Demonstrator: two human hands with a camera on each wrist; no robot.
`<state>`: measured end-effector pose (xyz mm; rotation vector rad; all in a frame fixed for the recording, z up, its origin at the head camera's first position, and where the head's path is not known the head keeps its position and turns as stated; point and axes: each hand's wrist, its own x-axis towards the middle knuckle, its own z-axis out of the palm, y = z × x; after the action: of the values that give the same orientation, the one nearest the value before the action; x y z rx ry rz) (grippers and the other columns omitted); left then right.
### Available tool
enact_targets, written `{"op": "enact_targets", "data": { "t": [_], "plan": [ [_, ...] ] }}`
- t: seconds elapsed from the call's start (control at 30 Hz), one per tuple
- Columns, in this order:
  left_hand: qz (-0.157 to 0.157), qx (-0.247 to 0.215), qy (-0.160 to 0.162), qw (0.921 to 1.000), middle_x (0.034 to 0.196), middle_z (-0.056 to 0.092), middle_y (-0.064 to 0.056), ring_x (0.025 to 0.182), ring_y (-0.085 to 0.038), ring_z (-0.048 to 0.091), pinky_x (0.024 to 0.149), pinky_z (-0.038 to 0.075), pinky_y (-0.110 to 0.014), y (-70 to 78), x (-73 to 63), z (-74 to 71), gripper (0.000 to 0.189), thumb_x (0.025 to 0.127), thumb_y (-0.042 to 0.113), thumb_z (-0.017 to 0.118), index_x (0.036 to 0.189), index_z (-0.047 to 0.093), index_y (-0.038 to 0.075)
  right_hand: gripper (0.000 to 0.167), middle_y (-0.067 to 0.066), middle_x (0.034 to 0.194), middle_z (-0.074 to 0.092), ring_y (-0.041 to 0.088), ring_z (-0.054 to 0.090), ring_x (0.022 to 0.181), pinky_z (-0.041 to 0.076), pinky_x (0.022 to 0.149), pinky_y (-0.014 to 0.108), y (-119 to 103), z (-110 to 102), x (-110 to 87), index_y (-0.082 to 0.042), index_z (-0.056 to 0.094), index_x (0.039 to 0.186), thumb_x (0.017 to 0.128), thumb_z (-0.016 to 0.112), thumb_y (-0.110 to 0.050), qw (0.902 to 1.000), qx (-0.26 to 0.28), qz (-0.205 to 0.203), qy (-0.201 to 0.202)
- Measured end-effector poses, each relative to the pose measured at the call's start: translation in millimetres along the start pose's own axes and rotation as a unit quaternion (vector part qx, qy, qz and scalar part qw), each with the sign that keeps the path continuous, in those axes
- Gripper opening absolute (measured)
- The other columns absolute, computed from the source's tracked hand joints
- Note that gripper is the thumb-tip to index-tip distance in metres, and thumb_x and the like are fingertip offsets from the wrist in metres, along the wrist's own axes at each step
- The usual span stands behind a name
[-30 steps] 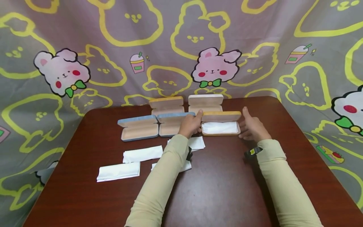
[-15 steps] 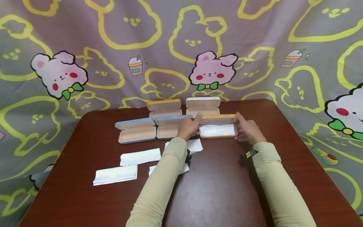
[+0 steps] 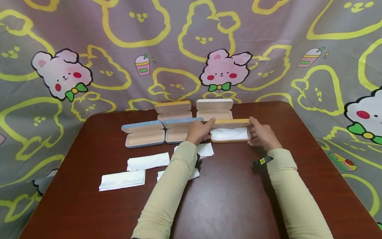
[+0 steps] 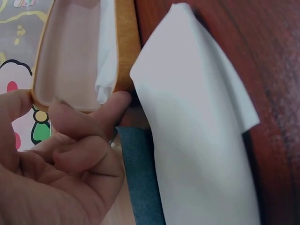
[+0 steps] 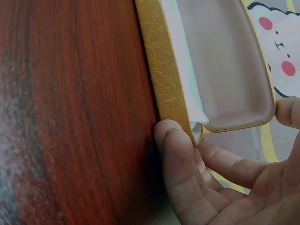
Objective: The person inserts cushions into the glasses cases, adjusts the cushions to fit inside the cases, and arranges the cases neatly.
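A yellow glasses case (image 3: 229,140) stands with its lid raised and leaning forward, a folded white cloth (image 3: 229,134) lying inside. At the case's left end is my left hand (image 3: 199,131), thumb on the lid's corner and a fingertip against the base (image 4: 126,51). Its other fingers are curled in. On the opposite end my right hand (image 3: 264,135) has its thumb at the lid's edge and fingers against the base corner (image 5: 171,89). Together the two hands hold the case between them on the table.
Two blue cases (image 3: 145,140) stand open left of the yellow one. Behind are another open yellow case (image 3: 174,108) and a white case (image 3: 215,104). Several folded white cloths (image 3: 122,181) lie on the brown table (image 3: 232,192). A patterned curtain (image 3: 167,33) hangs behind.
My right hand has moved left onto the yellow case's right end, its thumb now at the lid. The lid leans slightly further forward. My left hand has stayed at the left end.
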<state>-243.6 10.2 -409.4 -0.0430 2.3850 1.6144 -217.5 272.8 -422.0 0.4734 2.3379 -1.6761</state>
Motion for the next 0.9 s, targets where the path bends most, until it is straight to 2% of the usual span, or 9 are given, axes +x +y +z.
{"op": "enact_targets", "data": {
  "t": [0.07,0.23,0.43,0.57,0.73,0.9],
  "plan": [
    [0.008,0.001,-0.006,1.0000,0.055,0.053,-0.005,0.050,-0.017,0.054,0.055,0.047,-0.030,2.3,-2.0,0.4,0.063,0.096,0.055,0.060,0.102,0.069,-0.007,0.096,0.026,0.114,0.056,0.023,0.070,0.070,0.060,0.068,0.038,0.3,-1.8,-0.7,0.015,0.044,0.137,0.095,0.040,-0.072,1.0000,0.005,0.005,0.001],
    [0.021,0.009,-0.003,0.9997,0.055,0.054,-0.008,0.050,-0.017,0.054,0.053,0.044,-0.029,3.3,-4.2,1.1,0.056,0.097,0.047,0.064,0.100,0.068,-0.009,0.084,0.024,0.111,0.056,0.022,0.069,0.069,0.060,0.069,0.037,-0.1,-2.6,-2.5,0.015,0.045,0.136,0.098,0.041,-0.060,0.9996,0.026,0.012,-0.001],
    [0.026,-0.006,-0.005,0.9996,0.050,0.051,-0.003,0.044,-0.014,0.048,0.044,0.038,-0.026,-1.2,-2.3,3.1,0.038,0.092,0.040,0.070,0.094,0.058,0.004,0.074,0.023,0.107,0.058,0.022,0.069,0.069,0.060,0.069,0.037,0.6,-2.6,-4.4,0.016,0.047,0.134,0.098,0.041,-0.049,0.9993,0.036,0.006,-0.005],
    [0.022,-0.026,-0.009,0.9994,0.049,0.047,-0.002,0.043,-0.014,0.046,0.043,0.035,-0.027,-3.7,-1.5,3.4,0.039,0.092,0.038,0.072,0.095,0.056,0.003,0.070,0.023,0.107,0.058,0.023,0.069,0.071,0.060,0.070,0.037,0.1,-3.4,-5.4,0.016,0.048,0.134,0.099,0.041,-0.044,0.9993,0.036,0.001,-0.013],
    [0.018,-0.020,-0.003,0.9996,0.056,0.060,-0.010,0.046,-0.015,0.052,0.045,0.039,-0.027,-5.4,-0.2,2.5,0.042,0.091,0.041,0.073,0.100,0.060,0.003,0.067,0.023,0.109,0.059,0.023,0.069,0.072,0.060,0.071,0.037,-0.1,-3.9,-4.3,0.016,0.048,0.132,0.099,0.041,-0.042,0.9991,0.038,-0.005,-0.017],
    [0.013,-0.007,-0.007,0.9999,0.069,0.069,-0.018,0.049,-0.016,0.056,0.047,0.043,-0.028,-5.9,-1.2,1.8,0.043,0.090,0.041,0.074,0.100,0.062,0.001,0.066,0.020,0.102,0.060,0.022,0.069,0.069,0.060,0.069,0.037,1.6,-4.2,-3.3,0.017,0.047,0.130,0.098,0.043,-0.040,0.9988,0.047,0.001,-0.014]
  ]
}}
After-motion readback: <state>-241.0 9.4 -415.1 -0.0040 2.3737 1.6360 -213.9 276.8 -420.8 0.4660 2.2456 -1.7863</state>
